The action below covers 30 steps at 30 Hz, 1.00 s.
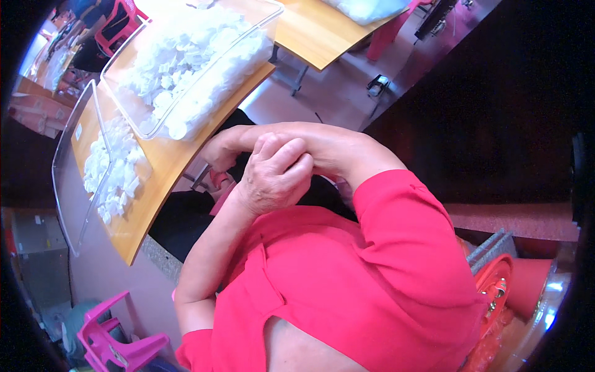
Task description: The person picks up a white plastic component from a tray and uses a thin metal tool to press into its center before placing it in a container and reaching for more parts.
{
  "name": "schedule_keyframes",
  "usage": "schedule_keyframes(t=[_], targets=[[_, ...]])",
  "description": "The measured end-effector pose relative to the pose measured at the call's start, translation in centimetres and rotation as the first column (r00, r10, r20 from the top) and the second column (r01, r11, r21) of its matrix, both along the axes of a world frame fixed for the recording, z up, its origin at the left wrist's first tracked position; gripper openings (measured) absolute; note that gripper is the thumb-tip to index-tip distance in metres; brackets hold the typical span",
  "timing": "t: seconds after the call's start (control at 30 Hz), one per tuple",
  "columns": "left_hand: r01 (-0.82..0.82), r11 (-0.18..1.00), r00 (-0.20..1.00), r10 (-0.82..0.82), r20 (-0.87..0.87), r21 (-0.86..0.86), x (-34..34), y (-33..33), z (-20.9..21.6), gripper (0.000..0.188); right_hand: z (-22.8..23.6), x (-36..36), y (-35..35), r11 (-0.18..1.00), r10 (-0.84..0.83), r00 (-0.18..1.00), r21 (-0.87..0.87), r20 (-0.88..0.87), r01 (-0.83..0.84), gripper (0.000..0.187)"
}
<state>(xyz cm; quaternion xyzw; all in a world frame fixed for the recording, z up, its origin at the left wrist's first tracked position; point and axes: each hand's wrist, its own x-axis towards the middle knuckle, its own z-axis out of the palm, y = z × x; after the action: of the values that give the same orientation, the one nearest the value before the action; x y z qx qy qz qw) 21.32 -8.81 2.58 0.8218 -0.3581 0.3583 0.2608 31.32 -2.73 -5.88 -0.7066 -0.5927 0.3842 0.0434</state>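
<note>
My left hand (pixel 277 172) is closed, its fingers curled and resting against my right forearm (pixel 325 144). Nothing shows in that hand. My right arm reaches across in front of my body to the left. My right hand (pixel 222 149) is bent downward beside the near edge of the wooden table (pixel 162 170), its fingers mostly hidden from sight. Beyond it on the table stands a large see-through plastic bin (pixel 147 134) heaped with small white plastic pieces (pixel 186 59). Farther left, a second see-through bin (pixel 64 180) holds fewer white pieces (pixel 114 164).
Another wooden table (pixel 319 37) at the back bears a bag of white material (pixel 365 7). A pink plastic stool (pixel 114 338) stands at lower left, and a red chair (pixel 121 28) at upper left. Red round containers (pixel 530 282) are at lower right. A dark panel fills the right side.
</note>
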Motion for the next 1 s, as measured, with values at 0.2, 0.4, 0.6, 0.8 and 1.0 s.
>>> schedule_keyframes(t=[0.2,0.4,0.6,0.8,1.0], targets=[[0.142,0.983,0.986,-0.151,0.073,0.117,-1.4,-3.2,2.4,0.036,2.7,-0.9,0.0,0.988,0.152,0.987,0.011,0.045,-0.152,0.025],[0.071,0.986,0.997,-0.070,-0.012,0.153,0.4,-0.5,1.6,0.030,-1.9,0.9,-0.6,0.984,0.047,0.998,0.174,-0.045,-0.038,0.019],[-0.116,0.933,0.992,0.124,-0.003,0.339,1.2,4.8,5.4,0.013,-2.8,0.7,-1.7,0.786,0.133,0.990,0.613,-0.040,-0.081,0.019],[-0.429,0.696,0.712,0.653,-0.258,0.576,8.2,15.7,10.5,0.014,2.6,-0.6,-1.6,0.995,0.017,0.990,0.094,0.137,-0.031,0.031],[-0.149,0.658,0.395,0.724,-0.565,0.738,12.6,19.9,5.5,0.025,3.0,-0.7,-2.1,0.982,0.016,0.991,0.185,0.130,-0.041,0.027]])
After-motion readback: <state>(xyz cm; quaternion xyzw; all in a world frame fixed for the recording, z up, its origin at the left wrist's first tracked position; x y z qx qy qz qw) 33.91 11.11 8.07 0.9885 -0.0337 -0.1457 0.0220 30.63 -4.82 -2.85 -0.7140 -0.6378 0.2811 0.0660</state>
